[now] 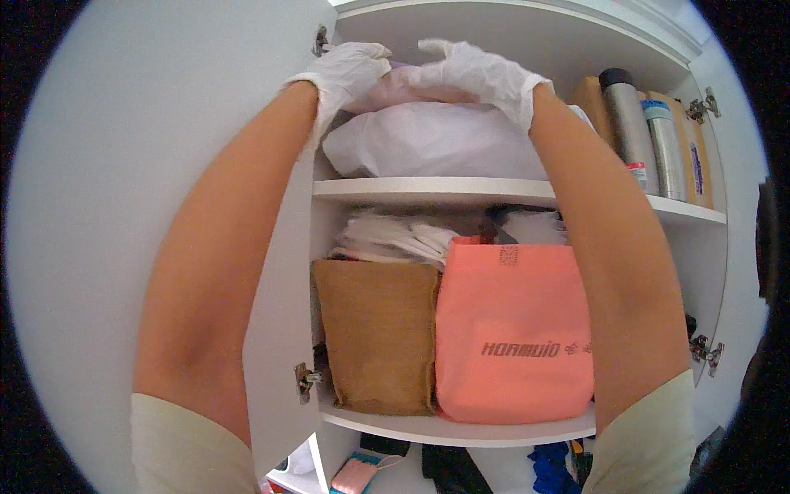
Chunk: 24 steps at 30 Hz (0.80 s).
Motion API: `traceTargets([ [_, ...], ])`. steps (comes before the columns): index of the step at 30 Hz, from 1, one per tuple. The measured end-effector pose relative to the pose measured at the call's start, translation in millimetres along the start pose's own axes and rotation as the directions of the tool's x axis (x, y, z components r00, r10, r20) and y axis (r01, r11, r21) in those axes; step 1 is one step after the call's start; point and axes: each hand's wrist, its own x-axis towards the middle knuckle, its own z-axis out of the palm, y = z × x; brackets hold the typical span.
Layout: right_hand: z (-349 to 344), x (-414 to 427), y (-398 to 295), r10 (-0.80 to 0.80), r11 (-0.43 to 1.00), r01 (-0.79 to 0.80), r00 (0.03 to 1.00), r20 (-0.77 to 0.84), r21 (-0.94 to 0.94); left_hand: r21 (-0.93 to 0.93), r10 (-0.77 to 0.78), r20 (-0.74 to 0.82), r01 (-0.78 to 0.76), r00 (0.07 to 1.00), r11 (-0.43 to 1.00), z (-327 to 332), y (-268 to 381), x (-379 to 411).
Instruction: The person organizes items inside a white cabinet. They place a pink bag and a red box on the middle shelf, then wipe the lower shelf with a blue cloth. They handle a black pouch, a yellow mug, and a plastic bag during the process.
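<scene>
Both my hands wear thin white gloves and are raised to the upper shelf of a white cabinet. My left hand (pixel 352 69) is at the left end of a pale pink, soft bundle (pixel 401 86), its fingers curled near the bundle's top; whether it grips is unclear. My right hand (pixel 472 74) rests over the bundle's right part, thumb and fingers partly spread. Under the pink bundle lies a large white, soft bundle (pixel 432 139), seemingly wrapped in thin material. The back of both bundles is hidden.
Metal bottles (pixel 629 117) and brown boxes (pixel 697 160) stand at the upper shelf's right. On the middle shelf (pixel 494 432) are a brown fabric bin (pixel 379 333), a coral bag (pixel 512 309) and folded white items (pixel 395 234). Open doors (pixel 154 123) flank the cabinet; dark and blue clothes (pixel 549 466) lie below.
</scene>
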Motion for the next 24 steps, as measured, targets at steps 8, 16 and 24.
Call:
traceTargets([
  [8,-53,-27,43,-0.057,0.993,0.006,0.902,-0.429,-0.119,0.181,-0.071,-0.103,0.089,0.992,0.979,11,27,-5],
  [16,-99,-99,68,-0.171,0.980,0.090,0.844,-0.508,-0.180,-0.024,0.068,0.064,-0.066,0.996,0.998,60,5,17],
  [24,-159,-208,54,-0.086,0.993,0.036,0.875,-0.477,-0.113,0.256,0.151,-0.171,-0.104,0.974,0.961,56,25,24],
])
